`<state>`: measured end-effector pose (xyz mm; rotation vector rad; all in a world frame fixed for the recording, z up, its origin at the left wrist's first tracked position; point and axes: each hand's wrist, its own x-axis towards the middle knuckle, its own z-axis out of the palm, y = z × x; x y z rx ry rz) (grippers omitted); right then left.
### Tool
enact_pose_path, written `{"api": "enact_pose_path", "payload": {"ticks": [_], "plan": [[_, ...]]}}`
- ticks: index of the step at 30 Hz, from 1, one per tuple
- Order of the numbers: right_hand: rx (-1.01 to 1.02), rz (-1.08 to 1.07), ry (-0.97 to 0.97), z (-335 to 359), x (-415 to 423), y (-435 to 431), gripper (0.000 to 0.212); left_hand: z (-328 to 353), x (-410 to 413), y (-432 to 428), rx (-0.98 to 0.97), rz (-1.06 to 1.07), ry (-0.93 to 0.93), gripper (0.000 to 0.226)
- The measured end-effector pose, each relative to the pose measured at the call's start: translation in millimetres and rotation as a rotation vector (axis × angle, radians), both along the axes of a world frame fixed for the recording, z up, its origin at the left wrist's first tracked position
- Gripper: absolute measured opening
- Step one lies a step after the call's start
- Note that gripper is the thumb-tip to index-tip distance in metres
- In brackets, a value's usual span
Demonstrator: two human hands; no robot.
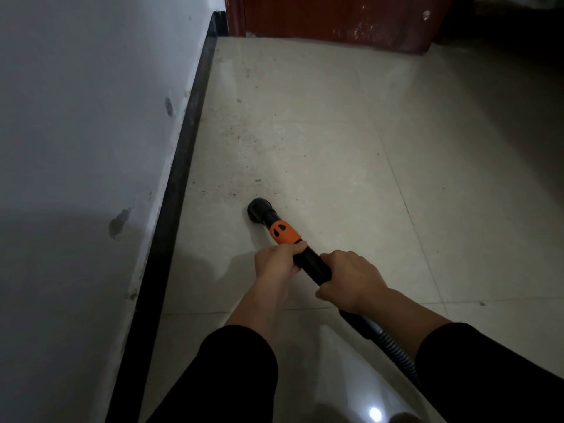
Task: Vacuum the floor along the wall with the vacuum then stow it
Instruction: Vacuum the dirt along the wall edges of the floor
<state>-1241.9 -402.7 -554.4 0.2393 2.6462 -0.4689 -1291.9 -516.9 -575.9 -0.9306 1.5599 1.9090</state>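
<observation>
Black plastic tube of the vacuum (314,265) runs through my 2 hands. My left hand (279,259) curls around it just behind the orange collar (284,232). My right hand (351,282) wraps it closer to me, ahead of the ribbed hose (393,346). Its round nozzle (259,209) meets the floor (335,132) ahead of my left hand, near the black skirting (183,148) but apart from it. Pale, glossy square tiles carry grit; the white wall (76,117) is scuffed.

Wall (76,117): white, stained, at left
Skirting board (183,154): black, along its foot
Floor (335,132): pale tiles, gritty near the wall
Door (335,16): reddish-brown, far end
Glare (374,413): bright spot on near tiles
</observation>
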Motion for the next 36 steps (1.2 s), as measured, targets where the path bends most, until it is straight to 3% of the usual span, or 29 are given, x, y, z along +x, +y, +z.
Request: {"api": "enact_pose_path", "payload": {"ticks": [36], "plan": [[0.058, -0.179, 0.024, -4.1, 17.1, 61.2, 0.020, -7.0, 10.5, 74.8, 0.091, -0.086, 0.085, 0.008]]}}
